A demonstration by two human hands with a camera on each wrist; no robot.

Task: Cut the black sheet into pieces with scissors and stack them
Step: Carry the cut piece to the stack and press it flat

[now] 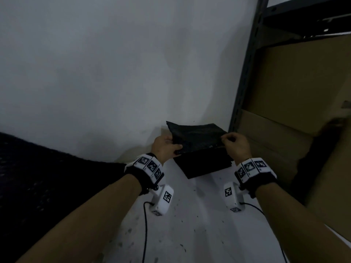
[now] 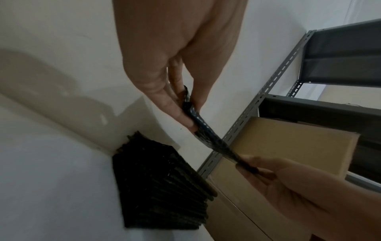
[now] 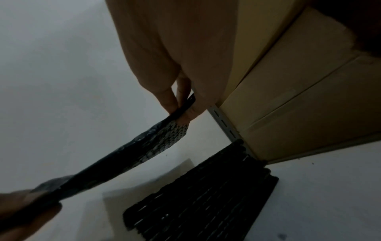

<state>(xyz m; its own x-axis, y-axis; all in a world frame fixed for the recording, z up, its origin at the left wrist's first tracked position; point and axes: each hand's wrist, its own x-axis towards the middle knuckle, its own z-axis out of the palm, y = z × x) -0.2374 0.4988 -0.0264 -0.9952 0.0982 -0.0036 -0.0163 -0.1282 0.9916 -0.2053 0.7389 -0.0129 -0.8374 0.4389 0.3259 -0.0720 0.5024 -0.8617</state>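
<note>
While the left hand [image 1: 164,147] pinches one side edge of a thin black perforated cut piece [image 1: 197,136] between thumb and fingers [image 2: 175,112], the right hand [image 1: 236,144] pinches the opposite edge the same way, fingers [image 3: 171,99] and thumb pressed together on the material. Stretched between them, the piece hangs in the air just above a stack of black cut pieces [image 1: 206,165] that lies on the white desk [image 1: 190,224], in the corner where the pale wall [image 1: 114,73] meets a grey slotted metal shelf post [image 1: 245,78] and brown cardboard boxes [image 1: 294,103].

Judging from this, the piece is about to be laid on the stack. It looks limp and sags in the middle, so if one hand lets go first it may fold or land askew, overhanging the edges. A careless drop or a brushing wrist could nudge the stack's layers out of line. More black material [image 1: 47,177] lies at the left; no scissors are in view.
</note>
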